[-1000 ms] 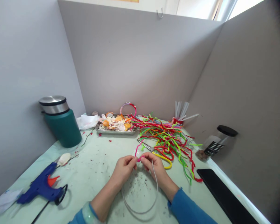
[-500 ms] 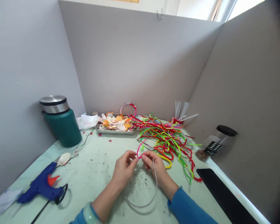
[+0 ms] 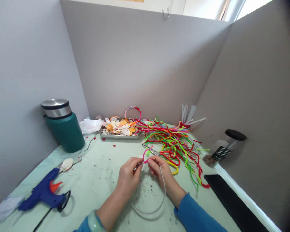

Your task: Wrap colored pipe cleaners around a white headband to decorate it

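A bright pink pipe cleaner [image 3: 145, 154] is pinched between the fingertips of both hands, its loose end curving upward. My left hand [image 3: 129, 174] is closed on it from the left, thumb against forefinger. My right hand [image 3: 163, 170] grips it close by on the other side. A thin whitish hoop [image 3: 163, 196] curves down from my right hand and round toward my left wrist. Where the hoop meets the pipe cleaner, my fingers hide it. Scissors [image 3: 170, 158] with red and yellow handles lie just beyond my right hand.
Behind are a metal tray [image 3: 120, 137] of shells, a heap of pipe cleaners [image 3: 174, 135], a wrapped pink hoop [image 3: 140, 113] and glue sticks [image 3: 189, 112]. A green bottle [image 3: 64, 129] and blue glue gun [image 3: 42, 193] are left; a jar [image 3: 223, 149] stands right.
Both hands have shifted very slightly, and the pipe cleaner's loose end now leans further right. The whitish hoop has swung a little to the right.
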`<action>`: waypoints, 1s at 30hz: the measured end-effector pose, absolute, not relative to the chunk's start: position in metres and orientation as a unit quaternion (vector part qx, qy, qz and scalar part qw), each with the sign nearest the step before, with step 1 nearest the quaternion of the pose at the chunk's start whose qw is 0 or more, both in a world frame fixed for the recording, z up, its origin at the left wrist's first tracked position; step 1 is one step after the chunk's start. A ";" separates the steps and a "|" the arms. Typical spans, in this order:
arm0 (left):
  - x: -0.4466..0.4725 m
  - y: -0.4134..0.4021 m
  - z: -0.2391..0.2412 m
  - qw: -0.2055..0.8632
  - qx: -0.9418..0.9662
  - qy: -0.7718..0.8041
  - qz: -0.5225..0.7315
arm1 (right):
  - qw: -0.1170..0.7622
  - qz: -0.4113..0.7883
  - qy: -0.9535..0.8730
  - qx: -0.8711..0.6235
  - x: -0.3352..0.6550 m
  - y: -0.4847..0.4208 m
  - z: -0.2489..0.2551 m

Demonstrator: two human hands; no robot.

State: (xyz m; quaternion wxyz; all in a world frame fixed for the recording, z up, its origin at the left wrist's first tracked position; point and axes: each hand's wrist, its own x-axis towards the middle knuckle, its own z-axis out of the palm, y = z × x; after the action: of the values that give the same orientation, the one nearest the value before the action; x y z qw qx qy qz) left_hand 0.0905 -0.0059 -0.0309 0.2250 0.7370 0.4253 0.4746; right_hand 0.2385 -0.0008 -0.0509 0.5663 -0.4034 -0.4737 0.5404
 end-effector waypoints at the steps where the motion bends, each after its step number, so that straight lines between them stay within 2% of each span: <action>1: 0.090 -0.006 -0.031 0.220 0.738 0.426 0.475 | 0.564 0.541 -0.474 -0.405 0.238 -0.001 -0.050; 10: 0.090 -0.006 -0.037 0.195 0.735 0.452 0.466 | 0.560 0.541 -0.470 -0.416 0.237 -0.002 -0.048; 18: 0.090 -0.005 -0.038 0.155 0.770 0.390 0.481 | 0.563 0.534 -0.469 -0.421 0.238 -0.001 -0.049; 30: 0.091 -0.004 -0.037 0.224 0.754 0.416 0.458 | 0.550 0.528 -0.500 -0.410 0.239 -0.003 -0.045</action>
State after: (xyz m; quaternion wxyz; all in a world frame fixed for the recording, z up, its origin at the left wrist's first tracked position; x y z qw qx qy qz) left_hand 0.0914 -0.0039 -0.0366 0.2235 0.7536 0.4156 0.4576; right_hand 0.2386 -0.0034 -0.0452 0.5503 -0.4101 -0.5005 0.5277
